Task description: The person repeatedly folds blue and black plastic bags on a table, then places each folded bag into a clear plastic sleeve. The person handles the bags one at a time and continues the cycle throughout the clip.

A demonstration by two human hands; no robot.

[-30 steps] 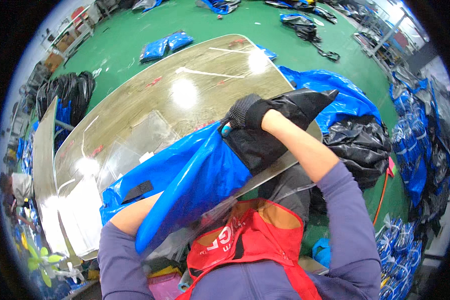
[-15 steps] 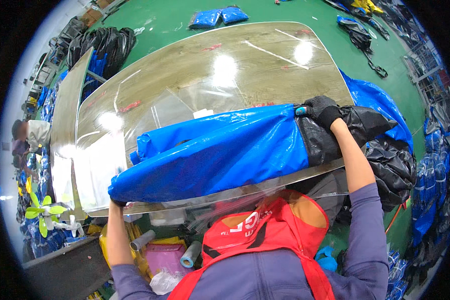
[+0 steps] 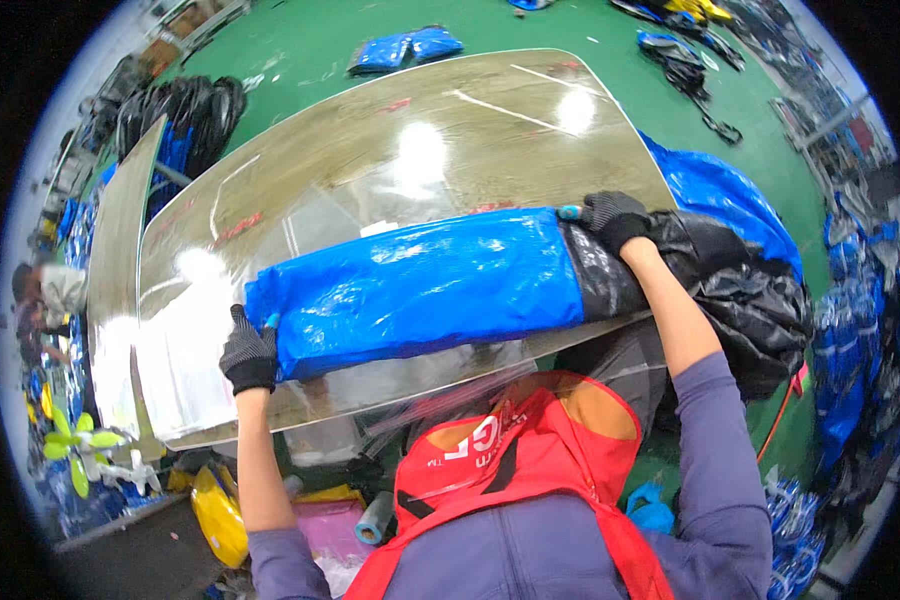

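At the bottom centre of the frame, a red apron [image 3: 520,450] is hanging before the person. Beyond it, a blue-and-black sheet [image 3: 425,290] is lying across the middle of the counter [image 3: 490,130]. At centre left, the gloved left hand [image 3: 249,352] is touching its blue end, fingers partly spread; whether it is gripping, I cannot tell. Right of centre, the gloved right hand [image 3: 613,219] is curling closed on its black part. Farther off, blue packets [image 3: 405,50] are lying on the green floor [image 3: 530,28], top centre.
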